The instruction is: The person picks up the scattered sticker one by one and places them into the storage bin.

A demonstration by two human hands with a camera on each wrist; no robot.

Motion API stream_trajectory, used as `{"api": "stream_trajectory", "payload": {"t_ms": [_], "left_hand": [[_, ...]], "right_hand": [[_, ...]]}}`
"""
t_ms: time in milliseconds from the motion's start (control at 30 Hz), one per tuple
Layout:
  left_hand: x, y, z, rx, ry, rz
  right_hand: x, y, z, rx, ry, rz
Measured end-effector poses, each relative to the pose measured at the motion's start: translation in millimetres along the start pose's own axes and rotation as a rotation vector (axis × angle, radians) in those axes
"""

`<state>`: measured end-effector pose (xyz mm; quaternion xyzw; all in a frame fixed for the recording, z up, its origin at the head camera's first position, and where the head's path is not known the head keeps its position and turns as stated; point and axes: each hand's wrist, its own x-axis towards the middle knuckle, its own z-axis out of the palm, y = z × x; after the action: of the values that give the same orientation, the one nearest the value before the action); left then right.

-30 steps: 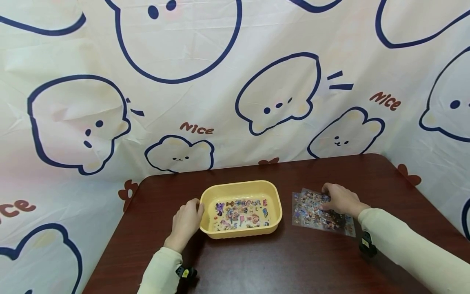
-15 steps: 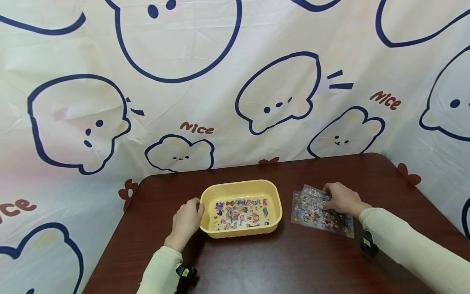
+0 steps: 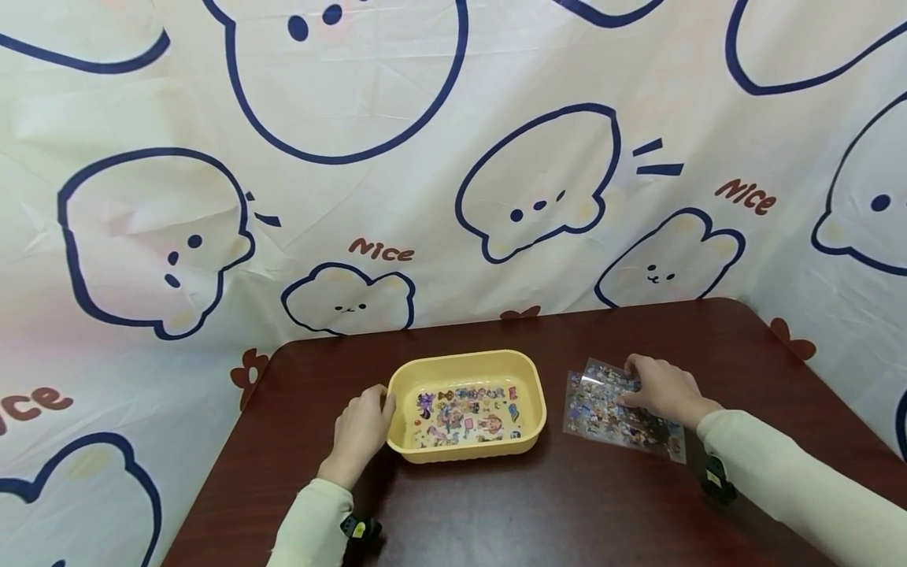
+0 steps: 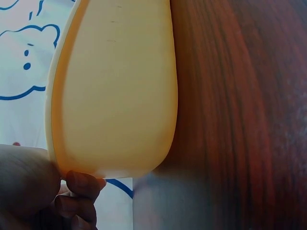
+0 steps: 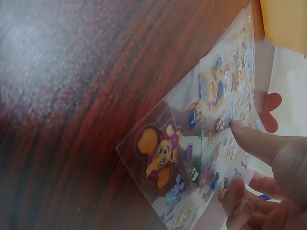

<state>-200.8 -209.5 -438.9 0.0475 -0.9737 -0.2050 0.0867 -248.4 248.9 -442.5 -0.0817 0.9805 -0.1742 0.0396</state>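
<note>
At the left, the person's left hand (image 3: 360,431) grips the near-left rim of a yellow tray (image 3: 465,453), its fingers (image 4: 82,185) curled in. Small cartoon pictures (image 3: 468,416) show on the tray's floor. Farther right, above the brown desk (image 3: 517,512), the right hand (image 3: 664,390) pinches overlapping clear sticker sheets (image 3: 605,411) (how many is unclear) between thumb and fingers.

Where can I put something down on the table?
The big bare patch of table is in front of the yellow tray, between the two sleeves. A narrow gap runs between tray and sticker sheets. Crowded spots: the tray's left end, where the left hand grips it, and the sticker sheets pinched by the right hand.
</note>
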Motion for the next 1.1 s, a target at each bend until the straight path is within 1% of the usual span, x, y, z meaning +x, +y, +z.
{"api": "stream_trajectory", "payload": {"t_ms": [133,333,433,633,900,1100], "left_hand": [[-0.1,-0.3,0.1,-0.002,0.003,0.0],[0.4,-0.1,0.5,-0.002,0.007,0.001],[0.8,0.0,0.8,-0.003,0.011,0.001],[0.8,0.3,1.7,-0.01,0.01,-0.01],[0.7,0.6,1.0,-0.011,0.005,-0.008],[1.0,0.6,0.0,-0.005,-0.001,-0.011]], "right_hand": [[1.1,4,1,0.011,0.003,-0.001],[0.4,8,1,0.033,0.043,-0.026],[0.4,9,-1,0.058,0.049,-0.035],[0.5,11,-5,0.105,0.021,-0.034],[-1.4,16,-6,0.156,0.005,-0.062],[-5.2,16,-6,0.212,-0.026,-0.052]]}}
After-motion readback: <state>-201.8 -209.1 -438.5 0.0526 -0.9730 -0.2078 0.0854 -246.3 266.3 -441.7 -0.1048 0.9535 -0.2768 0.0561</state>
